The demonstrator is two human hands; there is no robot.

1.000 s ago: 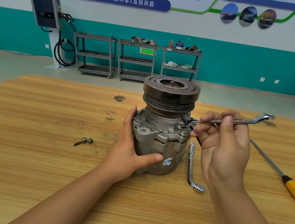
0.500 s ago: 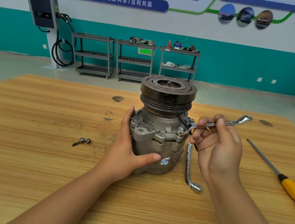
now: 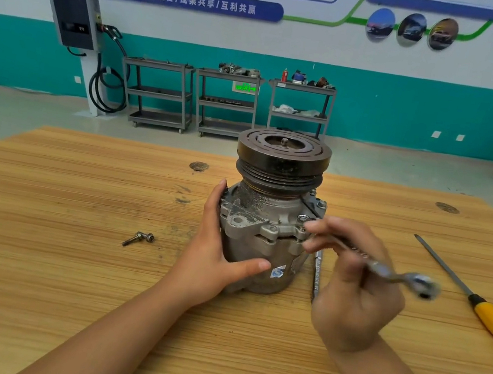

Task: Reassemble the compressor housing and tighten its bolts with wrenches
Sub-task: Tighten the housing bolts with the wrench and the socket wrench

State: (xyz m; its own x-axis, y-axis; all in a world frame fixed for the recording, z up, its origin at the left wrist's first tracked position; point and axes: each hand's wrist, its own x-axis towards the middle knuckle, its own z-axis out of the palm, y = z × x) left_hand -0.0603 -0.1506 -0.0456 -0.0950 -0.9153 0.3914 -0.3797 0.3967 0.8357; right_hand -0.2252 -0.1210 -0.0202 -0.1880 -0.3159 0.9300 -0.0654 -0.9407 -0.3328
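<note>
The grey compressor [image 3: 265, 221] stands upright on the wooden table [image 3: 70, 257], its dark pulley [image 3: 282, 157] on top. My left hand [image 3: 213, 258] grips the housing from the left, thumb across its front. My right hand [image 3: 352, 284] holds a silver ring wrench [image 3: 397, 273], blurred by motion. Its near ring end points toward me and to the right. Its far end reaches a flange bolt [image 3: 302, 219] on the housing's right side, hidden behind my fingers.
Two loose bolts [image 3: 140, 237] lie left of the compressor. An L-shaped socket wrench [image 3: 316, 272] lies on the table just right of the housing, partly behind my right hand. A yellow-handled screwdriver [image 3: 481, 307] lies at the far right. Shelving carts stand by the back wall.
My right hand has swung the wrench handle clockwise, from pointing right and away to pointing toward me. The left hand and compressor have stayed in place.
</note>
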